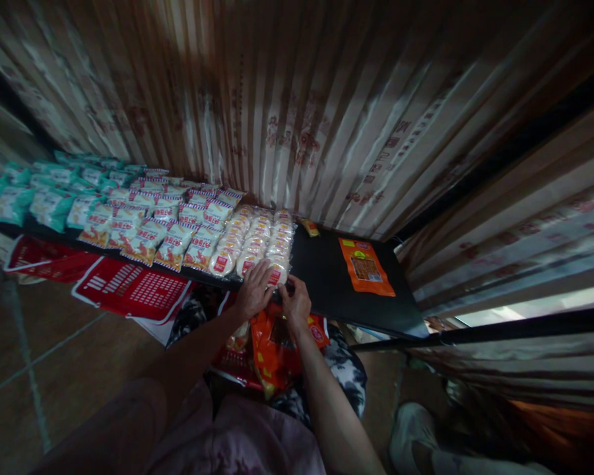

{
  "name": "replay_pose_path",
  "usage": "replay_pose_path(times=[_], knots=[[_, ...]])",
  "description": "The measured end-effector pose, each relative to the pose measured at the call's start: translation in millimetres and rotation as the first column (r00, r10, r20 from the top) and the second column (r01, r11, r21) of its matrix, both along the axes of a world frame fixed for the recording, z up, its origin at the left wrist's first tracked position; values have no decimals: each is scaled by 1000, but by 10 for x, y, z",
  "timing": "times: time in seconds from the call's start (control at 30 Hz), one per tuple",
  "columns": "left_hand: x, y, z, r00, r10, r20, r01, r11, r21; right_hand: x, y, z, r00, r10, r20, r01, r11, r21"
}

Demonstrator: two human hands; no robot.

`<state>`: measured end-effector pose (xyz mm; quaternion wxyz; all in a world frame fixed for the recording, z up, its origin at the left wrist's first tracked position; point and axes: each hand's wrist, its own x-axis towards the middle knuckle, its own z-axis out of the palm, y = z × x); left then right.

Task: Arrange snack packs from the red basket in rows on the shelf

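Note:
My left hand (254, 287) lies with fingers spread on the front end of a row of clear packets with red labels (257, 244), at the edge of a black shelf (327, 277). My right hand (295, 300) is curled at the shelf's front edge beside that row, fingers pinching the nearest packet (278, 274). Below my hands, on my lap, lie orange snack bags (277, 346).
Rows of red-and-white packets (163, 227) and teal packets (44, 191) fill the shelf's left. One orange packet (366, 266) and a small yellow one (310, 227) lie to the right. Red baskets (129, 287) sit on the tiled floor. Patterned curtain behind.

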<state>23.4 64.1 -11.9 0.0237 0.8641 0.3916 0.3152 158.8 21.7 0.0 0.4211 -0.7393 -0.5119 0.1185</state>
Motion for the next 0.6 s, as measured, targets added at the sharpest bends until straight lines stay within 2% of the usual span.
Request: replay_pose_path(times=[0.2,0.6], knots=[[7,-3,16,999,10,-36,-9,1000,11,10,5,-25,1000,3,25,-3,1000,-6],[-2,48,-96,1000,18,-4,-18,999,33,20,15,-47,1000,5,17,-5,1000,21]])
